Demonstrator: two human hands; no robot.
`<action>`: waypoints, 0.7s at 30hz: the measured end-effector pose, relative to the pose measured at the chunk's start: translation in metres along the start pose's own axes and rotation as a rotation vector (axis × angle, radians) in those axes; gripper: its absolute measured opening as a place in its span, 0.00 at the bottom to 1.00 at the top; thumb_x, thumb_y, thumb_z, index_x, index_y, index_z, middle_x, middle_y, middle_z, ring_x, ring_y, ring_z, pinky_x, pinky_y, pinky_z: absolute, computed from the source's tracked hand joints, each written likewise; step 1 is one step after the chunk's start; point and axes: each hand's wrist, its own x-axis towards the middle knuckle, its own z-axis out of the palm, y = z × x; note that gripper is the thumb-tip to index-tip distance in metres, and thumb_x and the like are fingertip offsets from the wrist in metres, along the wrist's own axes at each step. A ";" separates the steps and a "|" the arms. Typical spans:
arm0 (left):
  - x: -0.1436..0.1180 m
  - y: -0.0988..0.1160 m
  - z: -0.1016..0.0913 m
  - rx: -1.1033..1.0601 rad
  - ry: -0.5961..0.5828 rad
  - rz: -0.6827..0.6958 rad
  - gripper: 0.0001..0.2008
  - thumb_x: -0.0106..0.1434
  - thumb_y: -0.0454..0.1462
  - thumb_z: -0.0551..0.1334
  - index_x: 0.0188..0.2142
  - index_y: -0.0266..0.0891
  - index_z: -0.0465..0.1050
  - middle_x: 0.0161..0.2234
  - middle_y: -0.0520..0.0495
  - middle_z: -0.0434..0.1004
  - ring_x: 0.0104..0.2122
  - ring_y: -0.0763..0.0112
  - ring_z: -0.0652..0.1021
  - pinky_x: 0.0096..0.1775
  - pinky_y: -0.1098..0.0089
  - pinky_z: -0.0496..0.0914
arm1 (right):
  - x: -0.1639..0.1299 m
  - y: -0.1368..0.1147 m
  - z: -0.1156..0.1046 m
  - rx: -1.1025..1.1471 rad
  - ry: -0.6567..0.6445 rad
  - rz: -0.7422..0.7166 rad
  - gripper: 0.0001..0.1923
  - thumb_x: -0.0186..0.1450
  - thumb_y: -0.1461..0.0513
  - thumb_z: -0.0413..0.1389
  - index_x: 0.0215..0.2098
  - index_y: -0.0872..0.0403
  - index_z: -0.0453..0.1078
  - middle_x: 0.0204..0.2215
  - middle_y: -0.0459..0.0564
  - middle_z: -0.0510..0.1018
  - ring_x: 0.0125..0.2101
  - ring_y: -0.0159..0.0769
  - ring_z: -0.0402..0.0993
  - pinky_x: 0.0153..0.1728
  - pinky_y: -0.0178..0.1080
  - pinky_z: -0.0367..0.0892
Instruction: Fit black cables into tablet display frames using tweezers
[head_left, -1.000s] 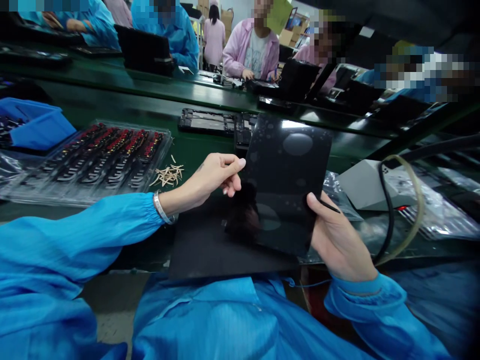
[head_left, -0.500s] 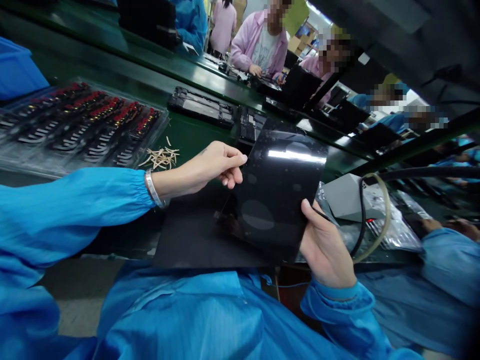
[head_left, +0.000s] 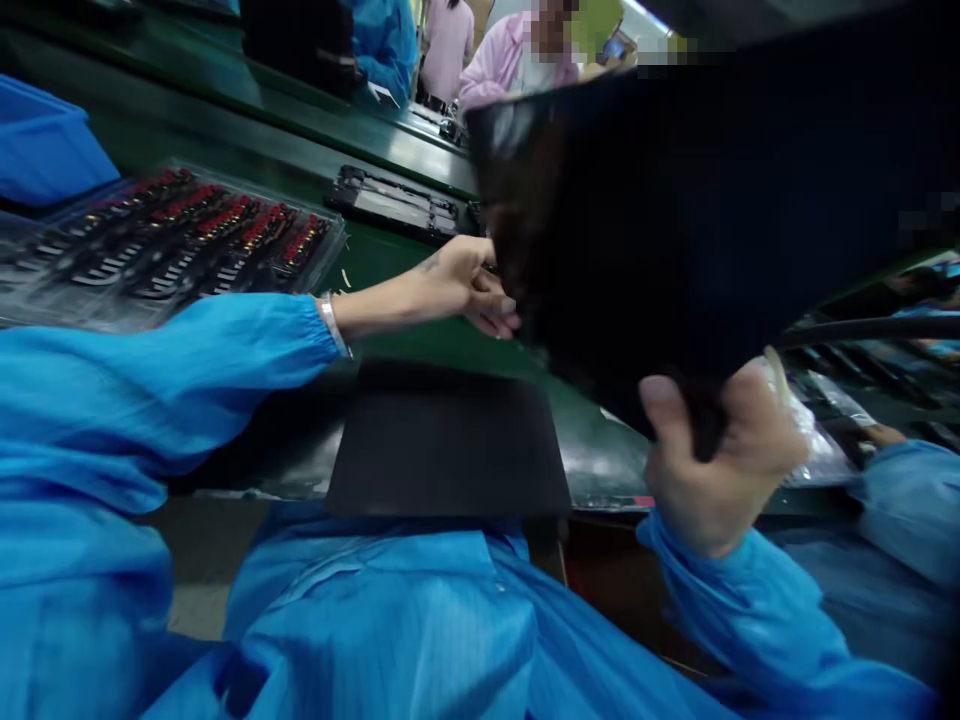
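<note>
A thin, glossy black screen panel (head_left: 675, 220) is raised and tilted, filling the upper right of the view. My right hand (head_left: 720, 470) grips its lower edge, with the thumb on the near side. At the panel's left edge is my left hand (head_left: 484, 290), fingers curled and the thumb tip hidden; whether it grips that edge is unclear. Below the hands a flat black pad (head_left: 450, 445) lies on the green bench at its front edge. Beyond my left hand sits a black frame-like part (head_left: 397, 205) with a pale middle.
On the left stands a clear plastic tray (head_left: 330, 250) of black parts with red ends, beside a blue bin (head_left: 52, 145). A co-worker's blue sleeve (head_left: 911, 500) is at the right. More people work across the line. The panel blocks the view behind it.
The panel has been lifted up and to the right, off the black pad, which now shows more fully. My right hand moved right with it; my left hand shifted slightly up and right.
</note>
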 end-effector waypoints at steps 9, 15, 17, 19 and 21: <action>-0.056 -0.040 -0.050 0.593 0.136 -0.189 0.17 0.60 0.42 0.67 0.47 0.39 0.77 0.29 0.49 0.82 0.28 0.69 0.80 0.35 0.74 0.69 | -0.058 0.019 0.022 -0.303 -0.386 -0.633 0.36 0.69 0.69 0.56 0.73 0.54 0.55 0.62 0.56 0.72 0.62 0.47 0.71 0.64 0.48 0.70; -0.131 -0.011 -0.048 1.007 0.103 -0.406 0.20 0.69 0.52 0.55 0.42 0.42 0.78 0.37 0.46 0.80 0.37 0.61 0.79 0.41 0.68 0.69 | -0.084 0.024 0.025 -0.331 -0.495 -0.608 0.30 0.70 0.70 0.48 0.70 0.57 0.60 0.62 0.61 0.71 0.66 0.48 0.64 0.65 0.52 0.67; -0.148 -0.015 -0.036 1.006 0.129 -0.392 0.23 0.70 0.54 0.52 0.48 0.42 0.76 0.45 0.43 0.78 0.46 0.57 0.78 0.50 0.64 0.69 | -0.087 0.022 0.029 -0.329 -0.505 -0.633 0.24 0.70 0.70 0.51 0.64 0.59 0.67 0.61 0.63 0.72 0.65 0.50 0.66 0.63 0.53 0.68; -0.159 -0.020 -0.024 0.982 0.151 -0.406 0.26 0.70 0.56 0.50 0.52 0.42 0.73 0.50 0.41 0.75 0.53 0.54 0.75 0.58 0.58 0.67 | -0.087 0.021 0.033 -0.319 -0.512 -0.643 0.19 0.71 0.66 0.55 0.59 0.60 0.72 0.60 0.64 0.74 0.63 0.51 0.68 0.61 0.53 0.70; -0.165 -0.022 -0.013 0.931 0.197 -0.455 0.28 0.69 0.57 0.51 0.56 0.42 0.70 0.59 0.39 0.70 0.61 0.50 0.69 0.64 0.51 0.62 | -0.087 0.020 0.035 -0.318 -0.513 -0.634 0.18 0.71 0.64 0.57 0.58 0.60 0.73 0.59 0.63 0.75 0.62 0.51 0.70 0.60 0.54 0.71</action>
